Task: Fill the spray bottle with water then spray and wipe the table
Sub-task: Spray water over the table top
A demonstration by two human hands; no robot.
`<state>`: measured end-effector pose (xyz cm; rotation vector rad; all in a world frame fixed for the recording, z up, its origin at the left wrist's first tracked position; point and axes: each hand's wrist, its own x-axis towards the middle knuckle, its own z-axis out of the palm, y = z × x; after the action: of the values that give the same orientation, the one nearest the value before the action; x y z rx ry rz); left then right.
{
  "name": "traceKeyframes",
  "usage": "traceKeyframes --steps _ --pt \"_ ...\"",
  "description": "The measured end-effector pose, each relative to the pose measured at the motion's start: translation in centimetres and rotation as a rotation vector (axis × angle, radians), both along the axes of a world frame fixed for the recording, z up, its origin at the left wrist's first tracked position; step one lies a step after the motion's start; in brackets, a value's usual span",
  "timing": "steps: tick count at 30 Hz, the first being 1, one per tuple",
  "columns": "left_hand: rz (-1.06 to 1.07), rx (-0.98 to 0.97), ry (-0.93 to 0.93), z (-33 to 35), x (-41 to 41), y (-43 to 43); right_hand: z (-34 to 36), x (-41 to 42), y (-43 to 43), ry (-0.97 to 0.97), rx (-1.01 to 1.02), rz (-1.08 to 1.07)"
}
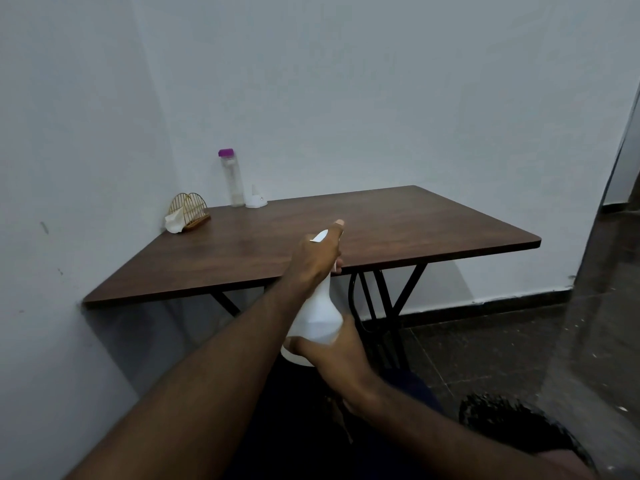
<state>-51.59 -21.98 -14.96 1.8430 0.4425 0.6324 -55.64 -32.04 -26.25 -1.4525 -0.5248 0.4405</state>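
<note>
I hold a white spray bottle (320, 313) in the air in front of the brown wooden table (398, 230). My left hand (317, 252) grips its spray head and neck, thumb stretched over the top. My right hand (334, 344) cups the bottle's base from the right. The nozzle points toward the tabletop. A clear water bottle (231, 178) with a purple cap stands at the table's far edge by the wall. A gold wire napkin holder (189, 211) with a white tissue sits at the far left corner.
A small white object (256, 199) stands beside the water bottle. White walls close in the table at the back and left. Black metal legs (377, 306) show under the table. A dark tiled floor lies to the right, and a person's dark hair (512, 424) shows at bottom right.
</note>
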Motion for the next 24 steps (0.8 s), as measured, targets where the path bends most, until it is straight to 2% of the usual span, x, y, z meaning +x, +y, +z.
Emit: traceKeyframes --steps 4,8,13,15,22,24 --pt "-0.033 0.113 0.049 0.8 -0.1 0.2 0.1 0.9 0.2 -0.024 -0.009 -0.022" --pt "-0.072 0.156 0.020 0.5 -0.7 0.1 1.0 2.1 0.1 -0.068 -0.017 -0.036" --pt "-0.064 0.402 0.170 -0.2 -2.2 -0.5 3.5 4.1 -0.1 -0.152 0.033 -0.152" --pt "-0.094 0.334 0.167 -0.4 -2.3 -0.2 4.9 5.4 0.0 -0.206 0.021 -0.194" --pt "-0.229 -0.172 -0.133 0.1 -2.6 1.5 9.1 9.9 1.4 -0.286 0.005 -0.251" --pt "-0.278 -0.112 -0.110 0.4 -2.8 2.8 10.4 10.6 2.2 -0.299 -0.008 -0.217"
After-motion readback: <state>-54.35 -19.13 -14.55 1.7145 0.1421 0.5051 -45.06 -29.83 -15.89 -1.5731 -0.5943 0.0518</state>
